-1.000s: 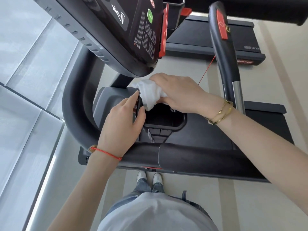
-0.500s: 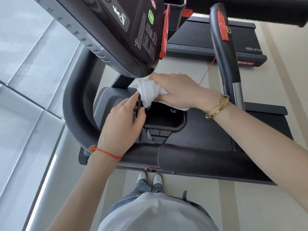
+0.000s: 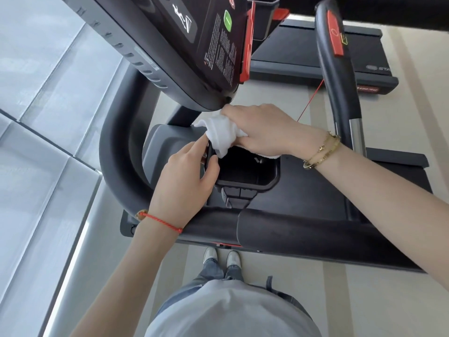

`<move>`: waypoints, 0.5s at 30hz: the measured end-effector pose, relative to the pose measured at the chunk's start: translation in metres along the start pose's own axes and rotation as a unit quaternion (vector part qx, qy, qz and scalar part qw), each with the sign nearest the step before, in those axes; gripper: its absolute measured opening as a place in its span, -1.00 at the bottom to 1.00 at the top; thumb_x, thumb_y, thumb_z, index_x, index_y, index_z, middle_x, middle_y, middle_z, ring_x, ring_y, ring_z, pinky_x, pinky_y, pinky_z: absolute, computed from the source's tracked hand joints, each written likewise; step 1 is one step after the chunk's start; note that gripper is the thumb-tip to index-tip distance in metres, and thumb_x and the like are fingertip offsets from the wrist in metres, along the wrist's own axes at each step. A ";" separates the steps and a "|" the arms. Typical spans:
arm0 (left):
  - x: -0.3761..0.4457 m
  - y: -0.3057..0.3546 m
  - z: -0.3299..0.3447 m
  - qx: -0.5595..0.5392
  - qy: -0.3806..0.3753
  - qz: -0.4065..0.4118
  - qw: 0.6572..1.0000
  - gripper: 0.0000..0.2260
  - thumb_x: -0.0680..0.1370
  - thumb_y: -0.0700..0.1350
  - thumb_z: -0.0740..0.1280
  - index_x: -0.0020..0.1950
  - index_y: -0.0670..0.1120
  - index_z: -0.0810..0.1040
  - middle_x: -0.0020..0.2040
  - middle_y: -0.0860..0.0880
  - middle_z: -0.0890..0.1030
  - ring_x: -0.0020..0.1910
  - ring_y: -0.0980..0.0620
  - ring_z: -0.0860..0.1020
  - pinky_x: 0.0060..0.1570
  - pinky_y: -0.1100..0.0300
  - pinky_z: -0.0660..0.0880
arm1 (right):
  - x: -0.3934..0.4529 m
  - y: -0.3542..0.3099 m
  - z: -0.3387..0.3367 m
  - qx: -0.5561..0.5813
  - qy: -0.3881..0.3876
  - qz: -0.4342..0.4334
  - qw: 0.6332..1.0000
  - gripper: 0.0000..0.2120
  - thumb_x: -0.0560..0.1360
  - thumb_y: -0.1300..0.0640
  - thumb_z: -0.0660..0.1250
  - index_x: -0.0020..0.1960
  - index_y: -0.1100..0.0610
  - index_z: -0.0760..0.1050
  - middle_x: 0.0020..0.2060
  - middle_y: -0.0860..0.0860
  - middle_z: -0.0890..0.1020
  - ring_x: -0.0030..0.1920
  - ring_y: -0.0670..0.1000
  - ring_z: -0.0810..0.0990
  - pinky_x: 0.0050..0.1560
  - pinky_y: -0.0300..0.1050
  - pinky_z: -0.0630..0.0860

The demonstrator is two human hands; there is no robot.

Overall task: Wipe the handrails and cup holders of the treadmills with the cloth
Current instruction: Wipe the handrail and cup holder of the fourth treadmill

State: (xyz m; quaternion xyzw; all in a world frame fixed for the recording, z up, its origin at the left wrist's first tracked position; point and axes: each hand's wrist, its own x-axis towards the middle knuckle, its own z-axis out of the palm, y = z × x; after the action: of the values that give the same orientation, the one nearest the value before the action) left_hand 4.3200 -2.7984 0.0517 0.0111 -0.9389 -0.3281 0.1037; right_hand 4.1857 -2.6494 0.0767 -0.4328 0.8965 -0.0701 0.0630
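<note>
Two hands as before: right (image 3: 264,132) clutching cloth (image 3: 222,136) slightly farther along cup holder (image 3: 245,177) rim, left (image 3: 184,181) pinching it

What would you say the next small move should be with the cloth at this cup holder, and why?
Probably push the cloth down into the cup holder and sweep its inside. The right hand holds the cloth bunched at the far rim, the dark inside lies mostly uncovered, and the left hand pinches the near rim.
</note>
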 end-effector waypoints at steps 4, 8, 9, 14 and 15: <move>-0.001 -0.001 0.001 -0.016 0.007 -0.006 1.000 -0.71 0.60 -0.10 0.25 0.33 -0.06 0.49 -0.13 -0.07 0.59 -0.15 -0.07 0.56 -0.07 -0.09 0.53 | -0.014 0.007 0.002 0.025 0.018 0.055 0.998 -0.61 0.51 -0.08 0.33 0.24 0.07 0.34 0.05 0.04 0.60 -0.02 0.20 0.54 -0.16 0.00 0.32; -0.001 -0.002 0.001 -0.019 0.013 -0.019 1.000 -0.60 0.61 -0.07 0.26 0.45 -0.09 0.43 -0.02 -0.06 0.62 -0.06 -0.04 0.58 0.03 -0.02 0.54 | -0.042 0.016 0.002 0.154 0.009 0.150 0.977 -0.61 0.52 -0.10 0.34 0.19 0.13 0.37 -0.21 -0.01 0.51 -0.14 0.14 0.51 -0.25 -0.06 0.35; -0.001 -0.002 0.001 -0.019 0.013 -0.017 1.000 -0.60 0.61 -0.07 0.26 0.45 -0.09 0.43 -0.02 -0.06 0.62 -0.06 -0.04 0.58 0.03 -0.02 0.55 | -0.048 0.017 0.003 0.179 0.014 0.163 0.970 -0.61 0.53 -0.10 0.33 0.20 0.13 0.36 -0.23 -0.03 0.49 -0.16 0.10 0.51 -0.26 -0.10 0.36; -0.001 -0.001 0.000 -0.017 0.007 -0.013 1.000 -0.60 0.61 -0.09 0.27 0.45 -0.10 0.43 -0.03 -0.07 0.62 -0.06 -0.06 0.59 0.02 -0.02 0.54 | -0.077 0.007 0.010 0.304 0.038 0.186 0.934 -0.49 0.54 -0.17 0.28 0.39 0.01 0.25 -0.07 -0.28 0.51 -0.08 -0.30 0.54 -0.18 -0.40 0.43; -0.001 -0.002 0.000 -0.018 0.008 -0.012 1.000 -0.60 0.61 -0.09 0.27 0.45 -0.10 0.43 -0.03 -0.06 0.62 -0.05 -0.06 0.59 0.02 0.00 0.54 | -0.086 0.004 0.013 0.336 0.043 0.182 0.923 -0.45 0.54 -0.22 0.27 0.42 -0.01 0.22 -0.02 -0.32 0.51 -0.04 -0.38 0.52 -0.15 -0.49 0.42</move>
State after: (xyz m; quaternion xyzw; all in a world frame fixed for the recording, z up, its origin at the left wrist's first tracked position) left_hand 4.3206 -2.7996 0.0507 0.0230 -0.9319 -0.3457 0.1070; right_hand 4.2377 -2.5806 0.0678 -0.2126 0.8853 -0.3732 0.1782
